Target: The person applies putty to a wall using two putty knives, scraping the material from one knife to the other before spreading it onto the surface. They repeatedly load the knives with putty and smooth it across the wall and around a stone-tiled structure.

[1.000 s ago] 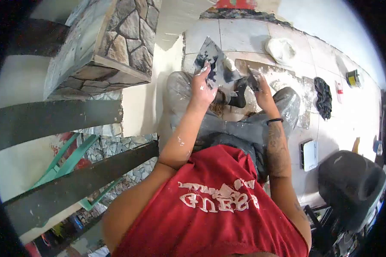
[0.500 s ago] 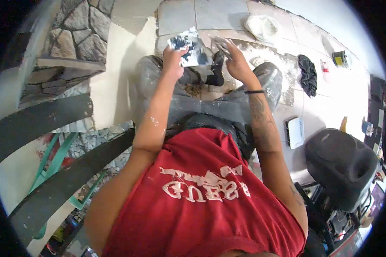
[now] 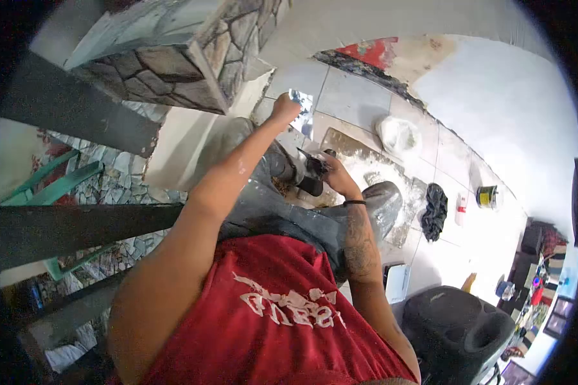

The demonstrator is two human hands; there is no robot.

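Grips a flat, plaster-smeared metal trowel (image 3: 304,106) in the left hand (image 3: 284,109), at twelve o'clock; pinches a small dark scraper (image 3: 312,162) in the right hand (image 3: 332,174), near the trowel's six (rough stone block (image 3: 173,54) at eleven).

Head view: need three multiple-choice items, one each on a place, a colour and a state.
1. Where does the black cloth lie?
A) on the floor tiles
B) on the stone ledge
C) on the speaker

2. What colour is the shirt?
A) blue
B) white
C) red

3. What is the left hand doing?
A) resting on a knee
B) gripping a metal plate
C) hanging open and empty

Answers:
1 A: the cloth lies on pale tiles beside the white bottle.
2 C: red fabric with white print fills the bottom of the view.
3 B: its fingers close on the plate's edge, held up near the wall.
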